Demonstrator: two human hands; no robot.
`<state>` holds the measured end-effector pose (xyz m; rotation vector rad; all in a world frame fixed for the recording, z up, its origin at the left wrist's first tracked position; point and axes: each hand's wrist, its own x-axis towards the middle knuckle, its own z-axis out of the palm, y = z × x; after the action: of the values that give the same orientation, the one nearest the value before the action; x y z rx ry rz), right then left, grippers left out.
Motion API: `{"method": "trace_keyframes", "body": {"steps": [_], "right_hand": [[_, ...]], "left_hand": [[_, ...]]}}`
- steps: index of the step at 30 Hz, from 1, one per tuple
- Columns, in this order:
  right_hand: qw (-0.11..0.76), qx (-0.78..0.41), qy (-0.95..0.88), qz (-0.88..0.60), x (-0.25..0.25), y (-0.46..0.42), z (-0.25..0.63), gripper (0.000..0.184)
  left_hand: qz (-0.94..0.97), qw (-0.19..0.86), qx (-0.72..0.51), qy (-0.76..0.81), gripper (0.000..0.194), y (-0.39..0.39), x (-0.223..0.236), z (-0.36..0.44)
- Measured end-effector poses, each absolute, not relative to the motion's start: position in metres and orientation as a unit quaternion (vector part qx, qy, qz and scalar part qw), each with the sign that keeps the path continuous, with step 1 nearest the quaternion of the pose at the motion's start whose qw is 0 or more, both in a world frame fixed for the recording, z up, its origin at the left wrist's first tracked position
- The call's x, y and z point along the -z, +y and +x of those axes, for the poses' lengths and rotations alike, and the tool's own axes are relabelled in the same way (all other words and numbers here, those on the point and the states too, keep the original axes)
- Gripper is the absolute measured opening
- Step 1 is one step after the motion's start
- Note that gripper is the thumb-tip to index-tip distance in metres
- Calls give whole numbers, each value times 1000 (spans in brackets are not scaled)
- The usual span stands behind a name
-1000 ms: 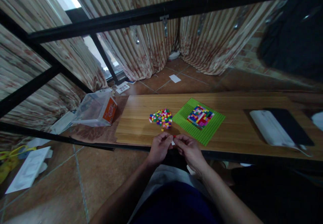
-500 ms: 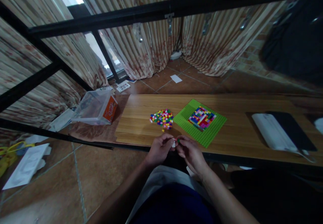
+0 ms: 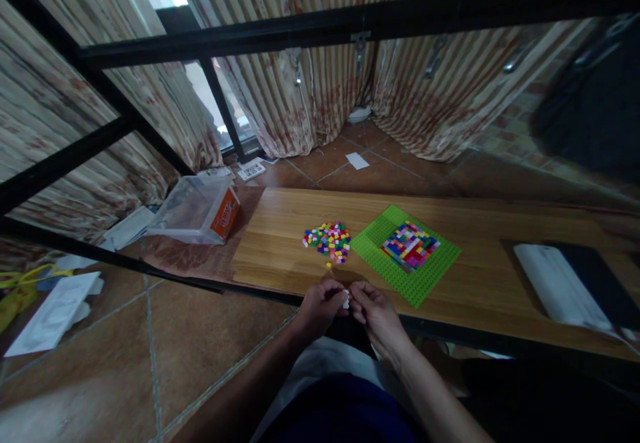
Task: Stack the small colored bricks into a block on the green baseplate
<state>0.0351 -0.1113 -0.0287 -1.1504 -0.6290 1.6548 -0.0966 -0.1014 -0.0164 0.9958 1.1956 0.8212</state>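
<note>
My left hand [image 3: 320,304] and my right hand [image 3: 373,308] meet at the near edge of the wooden table [image 3: 280,243], fingers pinched together. A small white piece [image 3: 345,299] shows between the fingertips of both hands. Just beyond them lies a pile of small coloured bricks [image 3: 329,239]. To its right sits a green baseplate [image 3: 430,276] with a patch of mixed-colour bricks [image 3: 410,244] pressed onto its middle.
A clear plastic box with an orange label [image 3: 200,210] stands off the table's left end. A white device on a dark pad [image 3: 555,280] lies at the right. Black metal bars [image 3: 350,26] cross overhead. Papers and curtains fill the tiled floor behind.
My hands stayed pinched together at the table edge; the small red and green bits seen between them earlier no longer show. The view shifted slightly, moving everything right and down.
</note>
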Motion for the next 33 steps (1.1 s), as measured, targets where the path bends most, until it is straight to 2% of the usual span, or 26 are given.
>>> {"method": "trace_keyframes", "body": {"steps": [4, 8, 12, 15, 19, 25, 31, 33], "right_hand": [[499, -563, -344, -563, 31, -81, 41, 34], [427, -382, -521, -633, 31, -42, 47, 20], [334, -269, -627, -651, 27, -21, 42, 28], [296, -252, -662, -641, 24, -17, 40, 33], [279, -259, -682, -624, 20, -17, 43, 39], [325, -324, -650, -606, 20, -26, 51, 45], [401, -317, -620, -596, 19, -45, 51, 30], [414, -350, -597, -592, 18, -57, 48, 27]], "left_hand": [[407, 617, -402, 539, 24, -96, 22, -102], [439, 579, -382, 571, 20, -88, 24, -111], [489, 553, -363, 569, 18, -73, 26, -117], [515, 530, -376, 559, 18, -59, 31, -117], [464, 566, -413, 543, 20, -45, 39, -113], [356, 611, -467, 531, 28, -42, 34, -106], [332, 642, -476, 501, 34, -47, 24, -105], [343, 643, -474, 494, 36, -50, 22, -102]]}}
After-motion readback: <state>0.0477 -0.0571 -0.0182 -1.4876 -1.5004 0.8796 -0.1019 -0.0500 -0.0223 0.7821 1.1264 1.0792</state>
